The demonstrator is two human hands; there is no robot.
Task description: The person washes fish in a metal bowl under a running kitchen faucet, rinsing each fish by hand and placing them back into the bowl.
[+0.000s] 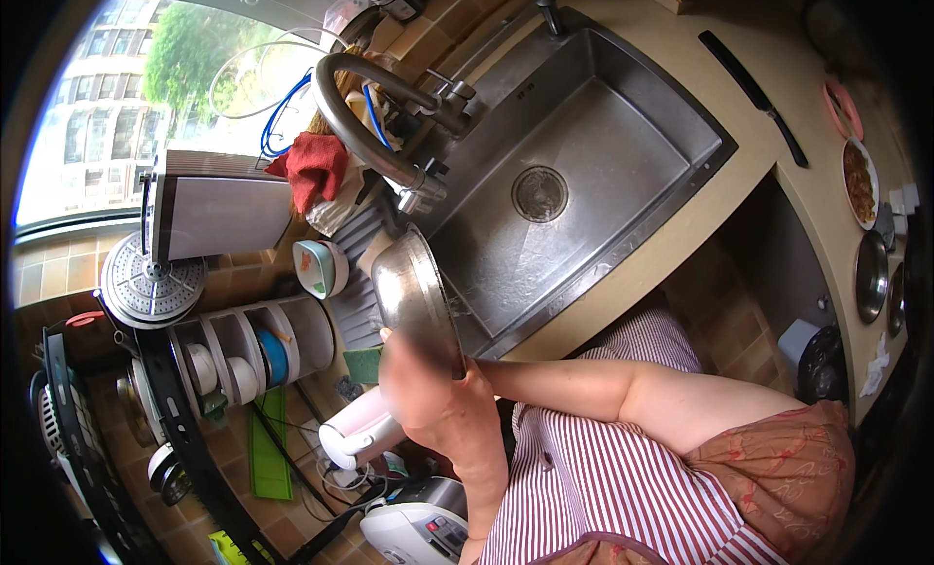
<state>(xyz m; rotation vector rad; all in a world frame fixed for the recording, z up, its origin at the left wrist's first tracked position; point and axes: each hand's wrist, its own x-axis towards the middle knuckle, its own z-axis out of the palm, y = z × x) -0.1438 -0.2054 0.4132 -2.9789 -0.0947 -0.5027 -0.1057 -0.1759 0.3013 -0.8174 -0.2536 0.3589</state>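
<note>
A dented stainless steel basin is tilted on its side at the near left corner of the sink, below the faucet. My left hand is shut on the basin's lower end, its fingers partly lost in a blurred patch. My right hand comes in from the right and grips the same end near the rim. The two hands overlap, so their exact finger positions are hard to see. Wet streaks shine on the sink floor around the drain strainer.
A black-handled knife lies on the counter right of the sink, near a plate of food. Left stand small bowls, a green sponge, a pale electric kettle and a dish rack. A red cloth hangs behind the faucet.
</note>
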